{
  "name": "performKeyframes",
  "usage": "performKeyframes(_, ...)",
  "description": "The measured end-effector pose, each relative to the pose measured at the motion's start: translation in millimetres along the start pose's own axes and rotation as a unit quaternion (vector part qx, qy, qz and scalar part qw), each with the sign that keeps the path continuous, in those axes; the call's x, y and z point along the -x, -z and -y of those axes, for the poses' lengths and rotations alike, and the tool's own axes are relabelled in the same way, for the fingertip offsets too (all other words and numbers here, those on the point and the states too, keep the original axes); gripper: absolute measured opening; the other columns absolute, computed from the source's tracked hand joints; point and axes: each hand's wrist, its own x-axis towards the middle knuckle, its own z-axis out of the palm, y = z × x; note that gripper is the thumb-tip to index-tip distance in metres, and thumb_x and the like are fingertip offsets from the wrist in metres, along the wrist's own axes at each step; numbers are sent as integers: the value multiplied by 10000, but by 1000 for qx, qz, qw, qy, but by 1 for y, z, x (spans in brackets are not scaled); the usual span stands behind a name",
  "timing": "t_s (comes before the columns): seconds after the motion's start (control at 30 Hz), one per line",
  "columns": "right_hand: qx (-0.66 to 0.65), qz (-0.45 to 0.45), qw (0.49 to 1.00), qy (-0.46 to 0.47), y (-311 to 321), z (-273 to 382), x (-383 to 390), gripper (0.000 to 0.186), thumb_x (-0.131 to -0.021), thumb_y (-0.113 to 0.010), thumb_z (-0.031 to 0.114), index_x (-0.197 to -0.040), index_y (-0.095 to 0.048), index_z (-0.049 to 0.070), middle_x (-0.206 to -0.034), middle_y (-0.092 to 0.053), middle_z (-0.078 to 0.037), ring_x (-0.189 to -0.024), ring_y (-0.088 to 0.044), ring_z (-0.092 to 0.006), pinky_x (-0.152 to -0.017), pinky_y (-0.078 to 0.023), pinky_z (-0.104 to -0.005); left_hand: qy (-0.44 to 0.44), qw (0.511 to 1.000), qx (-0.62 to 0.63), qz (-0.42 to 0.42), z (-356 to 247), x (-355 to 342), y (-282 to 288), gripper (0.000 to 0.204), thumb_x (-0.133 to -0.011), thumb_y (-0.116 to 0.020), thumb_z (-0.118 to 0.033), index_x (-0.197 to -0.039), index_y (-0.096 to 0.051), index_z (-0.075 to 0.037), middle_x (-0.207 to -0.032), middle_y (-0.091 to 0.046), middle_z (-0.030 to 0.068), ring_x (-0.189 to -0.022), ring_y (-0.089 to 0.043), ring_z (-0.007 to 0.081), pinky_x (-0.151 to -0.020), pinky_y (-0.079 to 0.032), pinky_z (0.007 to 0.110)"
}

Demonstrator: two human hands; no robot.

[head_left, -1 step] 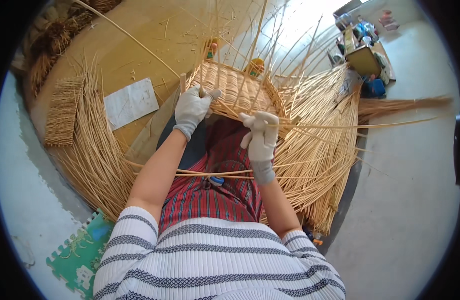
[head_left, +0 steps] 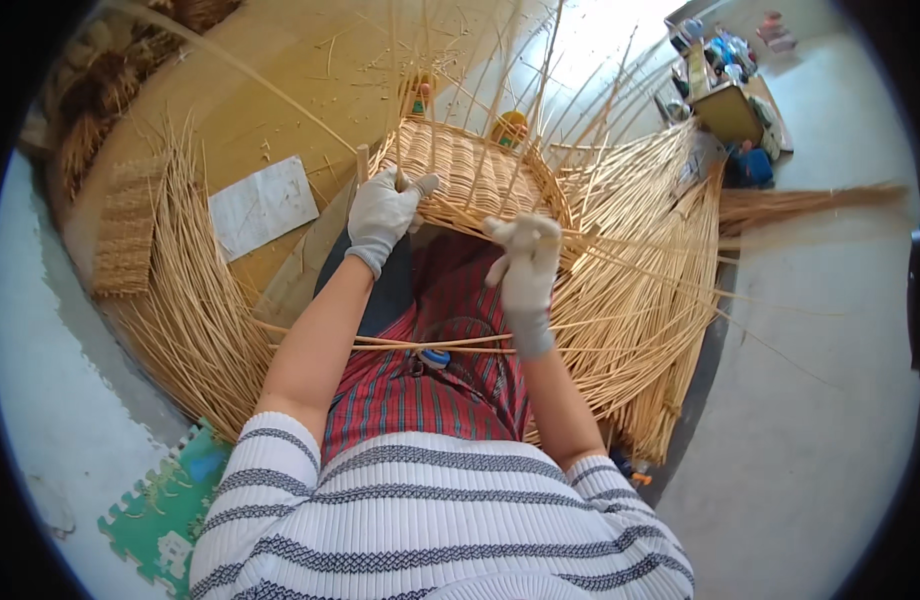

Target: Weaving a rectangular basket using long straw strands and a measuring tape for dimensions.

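Observation:
A partly woven wicker basket (head_left: pixel 470 170) stands in front of my lap, its long upright rods fanning away from me. My left hand (head_left: pixel 382 215), in a white glove with a grey cuff, is closed on an upright rod at the near left corner. At the near right edge my right hand (head_left: pixel 528 268), gloved alike, has its fingers curled against the weave around a thin wicker strand (head_left: pixel 595 238) that trails off to the right. Its fingertips are slightly blurred. Two small yellow figures (head_left: pixel 418 97) rest at the basket's far side.
Loose wicker rods lie in a big bundle (head_left: pixel 640 330) on the right and another (head_left: pixel 195 300) on the left. Beside the left one are a woven panel (head_left: pixel 128 230) and white paper (head_left: pixel 263 208). A cluttered box (head_left: pixel 728 112) stands at far right; a green foam mat (head_left: pixel 165 510) lies lower left.
My right hand has shifted slightly right, and the long strand beyond it has swung and blurred. My left hand keeps its grip at the corner.

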Motion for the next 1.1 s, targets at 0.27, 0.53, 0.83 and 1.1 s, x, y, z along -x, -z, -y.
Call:
performKeyframes(0.27, -128, -96, 986, 39, 74, -16, -28, 205, -997, -795, 98, -1168, -685, 125, -1063, -774, -56, -944, -748, -151, -659, -586, -243, -494, 842, -129, -172, -14, 10, -8, 229, -1046, -592, -125, -1254, -666, -66, -939, -772, 145, -596, -754, 263, -616, -598, 434)
performKeyframes(0.53, -53, -42, 996, 53, 75, -9, -32, 224, -1001, -795, 119, -1175, -654, 120, -1017, -778, -65, -901, -784, -183, -591, -600, -247, 61, 975, -95, 189, -33, -10, -54, 334, -1145, -447, -221, -1391, -643, -108, -871, -748, 130, -488, -654, 171, -409, -530, 331)
performKeyframes(0.83, 474, 57, 825, 302, -60, 75, -103, 574, -1062, -587, 92, -1607, -426, 172, -1522, -605, -114, -1076, -740, -239, -878, -613, -362, 11, 984, -85, 153, -28, 11, -66, 389, -1112, -622, -363, -1267, -690, -14, -791, -710, 68, -562, -704, 147, -515, -581, 304)
performKeyframes(1.1, 5, -68, 979, 195, 54, -4, -44, 258, -1168, -454, 158, -1420, -466, 104, -1084, -751, -145, -781, -731, -160, -725, -597, -302, 20, 986, -43, 161, -26, 3, -60, 322, -1072, -694, -311, -1142, -709, 3, -872, -728, 87, -557, -701, 148, -510, -594, 299)
